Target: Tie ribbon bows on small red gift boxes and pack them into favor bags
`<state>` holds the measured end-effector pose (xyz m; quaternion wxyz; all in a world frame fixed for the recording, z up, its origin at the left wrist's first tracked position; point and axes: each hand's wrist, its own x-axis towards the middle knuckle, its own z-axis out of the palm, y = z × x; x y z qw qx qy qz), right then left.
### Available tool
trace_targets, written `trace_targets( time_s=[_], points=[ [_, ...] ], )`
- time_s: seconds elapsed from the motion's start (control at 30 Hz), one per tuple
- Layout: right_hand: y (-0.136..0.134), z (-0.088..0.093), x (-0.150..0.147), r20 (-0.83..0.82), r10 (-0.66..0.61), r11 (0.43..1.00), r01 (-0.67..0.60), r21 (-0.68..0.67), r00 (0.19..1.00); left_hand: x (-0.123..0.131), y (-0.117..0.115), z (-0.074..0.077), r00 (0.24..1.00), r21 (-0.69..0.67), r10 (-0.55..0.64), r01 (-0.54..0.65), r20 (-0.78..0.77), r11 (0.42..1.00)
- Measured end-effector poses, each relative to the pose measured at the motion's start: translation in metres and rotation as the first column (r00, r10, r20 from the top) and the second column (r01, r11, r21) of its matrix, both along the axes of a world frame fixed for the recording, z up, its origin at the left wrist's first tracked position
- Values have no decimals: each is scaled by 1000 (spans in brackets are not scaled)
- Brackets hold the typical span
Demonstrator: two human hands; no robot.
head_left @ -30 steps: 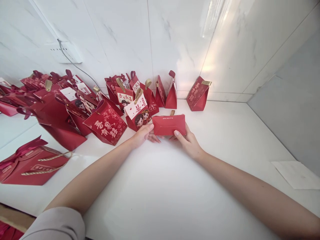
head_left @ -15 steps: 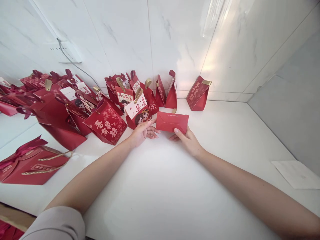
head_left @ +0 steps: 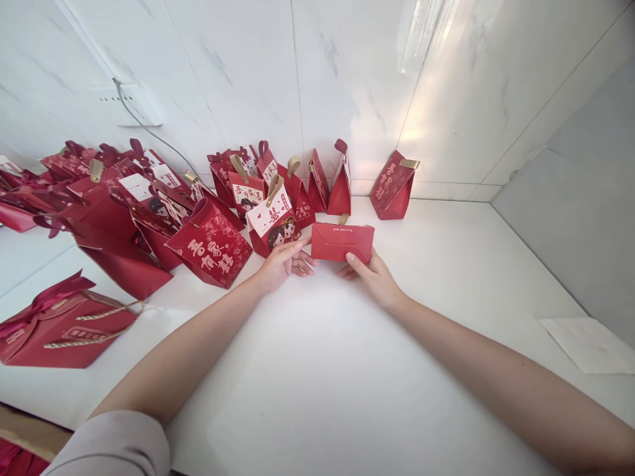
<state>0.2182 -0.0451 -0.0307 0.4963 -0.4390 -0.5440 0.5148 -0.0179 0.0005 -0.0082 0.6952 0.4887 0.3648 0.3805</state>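
Observation:
A small red gift box (head_left: 341, 242) with a gold tab lies on the white counter (head_left: 317, 370), tipped toward the wall. My right hand (head_left: 371, 277) grips its right near edge, thumb on the face. My left hand (head_left: 284, 261) rests at the box's left end with fingers loosely spread, the index finger touching the box's corner. Just left of that hand stands a red box with a cartoon couple (head_left: 274, 222).
Several red gift boxes and bags stand along the wall, among them a large bag with gold characters (head_left: 210, 244), a pair of tall boxes (head_left: 331, 182) and one tilted box (head_left: 393, 186). A rope-handled bag (head_left: 59, 328) lies at left. A white sheet (head_left: 590, 344) lies at right.
The small red box has been pushed away from me toward the wall and tipped back. Both hands followed it; my left hand's fingers have loosened from its left end.

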Motion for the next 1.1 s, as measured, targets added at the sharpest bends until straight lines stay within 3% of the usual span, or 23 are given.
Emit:
trace_targets(
  time_s=[0.2,0.37,0.53,0.63,0.73,0.83,0.93,1.0,1.1],
  points=[
    [-4,7,6,149,-158,970,125,207,976,2,2,1,999,-40,38,-39,-11,998],
    [-11,14,6,197,-225,847,91,524,954,8,0,-3,995,43,79,-82,58,996],
    [-17,10,6,234,-108,862,-26,506,966,17,-3,-13,957,121,266,-280,115,953],
    [-16,4,9,298,-29,863,-127,490,954,21,-9,-11,932,248,341,-362,124,898],
    [-16,0,10,394,39,839,-244,486,918,25,-24,6,967,468,231,-256,112,846],
    [-18,-2,8,477,98,788,-361,499,874,34,-46,40,991,721,130,-64,-36,690],
    [-23,-3,6,516,115,746,-416,519,849,48,-67,73,941,833,254,48,-222,551],
    [-26,-4,6,557,141,721,-471,508,818,57,-74,90,841,824,393,105,-373,556],
    [-28,-6,7,634,145,665,-550,506,759,60,-73,107,604,744,521,190,-603,640]
  ],
)
